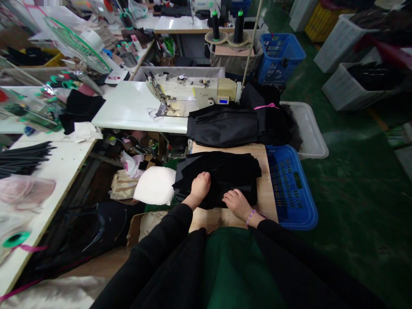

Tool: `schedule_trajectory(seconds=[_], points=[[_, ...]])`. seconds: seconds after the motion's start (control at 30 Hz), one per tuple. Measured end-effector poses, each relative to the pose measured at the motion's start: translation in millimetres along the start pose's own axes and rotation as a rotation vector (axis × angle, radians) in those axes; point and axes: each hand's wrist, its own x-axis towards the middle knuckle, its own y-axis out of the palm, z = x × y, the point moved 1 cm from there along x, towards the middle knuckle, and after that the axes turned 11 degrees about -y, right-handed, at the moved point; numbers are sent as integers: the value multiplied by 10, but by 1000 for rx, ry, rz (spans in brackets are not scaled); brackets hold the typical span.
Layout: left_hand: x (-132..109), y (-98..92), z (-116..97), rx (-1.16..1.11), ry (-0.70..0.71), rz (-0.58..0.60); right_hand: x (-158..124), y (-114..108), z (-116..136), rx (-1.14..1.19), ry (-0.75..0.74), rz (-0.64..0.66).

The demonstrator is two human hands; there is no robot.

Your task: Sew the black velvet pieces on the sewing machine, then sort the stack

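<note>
A stack of black fabric pieces lies on a wooden board in front of me. My left hand is closed on the top of the stack toward its left side, fingers pinched on the black fabric. Near the front edge, my right hand rests on the stack, its fingers stretched over the cloth. A pink and purple bracelet circles that wrist. The fingertips of both hands are partly hidden against the dark material. Just behind sits another pile of black fabric.
Beyond the stack stands a sewing machine on a white table. A blue basket and a pale plastic tub flank the board on the right. A white cushion-like thing lies left. Pink tie binds a black bundle.
</note>
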Motion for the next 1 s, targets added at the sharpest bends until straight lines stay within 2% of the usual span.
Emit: schedule_trajectory(seconds=[0.13, 0.2, 0.27, 0.4, 0.47, 0.67, 1.0], points=[[-47, 76, 29, 29, -126, 41, 67, 113, -54, 23, 16, 90], [-102, 113, 80, 19, -138, 81, 64, 149, -92, 40, 49, 122], [-170, 156, 130, -21, -75, 146, 53, 163, -132, 58, 94, 143], [-281, 273, 211, -145, 189, 302, 53, 140, -203, 96, 170, 180], [-291, 339, 248, -178, 260, 338, 67, 118, -227, 118, 182, 202], [-214, 468, 291, -207, 301, 335, 87, 75, -219, 142, 222, 213], [-205, 487, 305, -228, 318, 378, 93, 140, -60, 99, 164, 150]])
